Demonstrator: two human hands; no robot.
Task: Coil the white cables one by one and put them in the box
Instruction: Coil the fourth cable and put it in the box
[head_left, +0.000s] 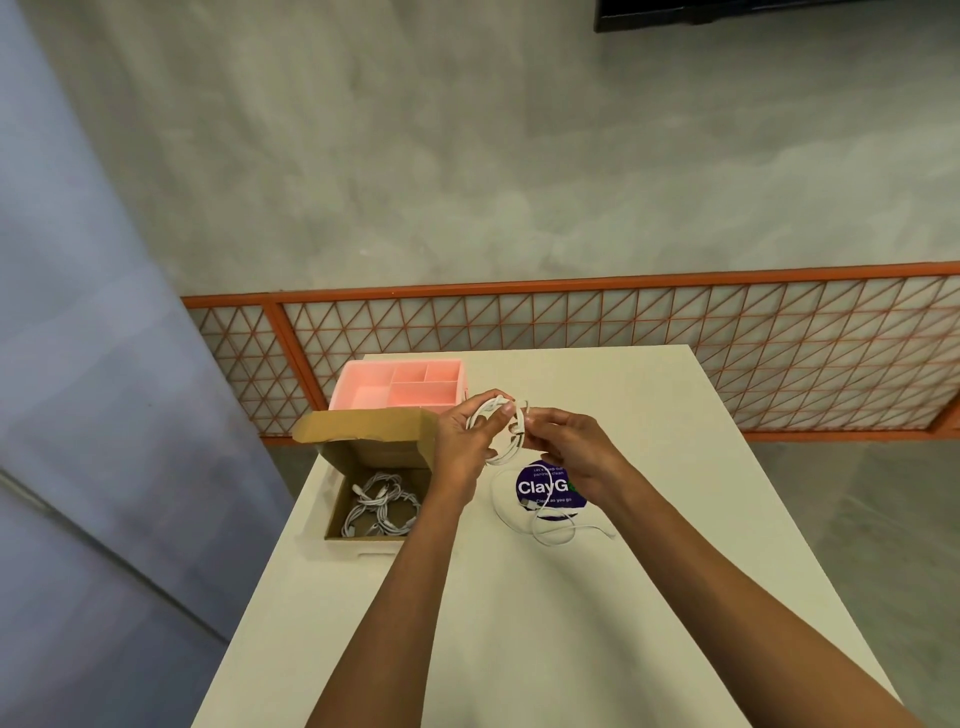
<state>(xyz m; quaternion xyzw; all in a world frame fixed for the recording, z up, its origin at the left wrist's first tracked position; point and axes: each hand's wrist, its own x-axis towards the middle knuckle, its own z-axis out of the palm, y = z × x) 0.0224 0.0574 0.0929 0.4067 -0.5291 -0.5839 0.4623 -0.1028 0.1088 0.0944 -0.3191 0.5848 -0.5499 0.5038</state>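
A coiled white cable (506, 452) hangs in the air above the white table (519, 613). My left hand (465, 441) grips the coil's left side, thumb across the loops. My right hand (566, 447) pinches the coil's right side near a connector. Another loose white cable (550, 530) lies on the table under my right hand, partly across a purple round sticker (540, 486). The open cardboard box (337, 512) stands at the table's left edge with several coiled white cables (382, 512) inside it.
A pink compartment tray (358, 387) stands behind the box at the far left of the table. Beyond the table's far edge runs an orange lattice railing (623, 353). A blue-grey wall panel (104, 415) is on the left.
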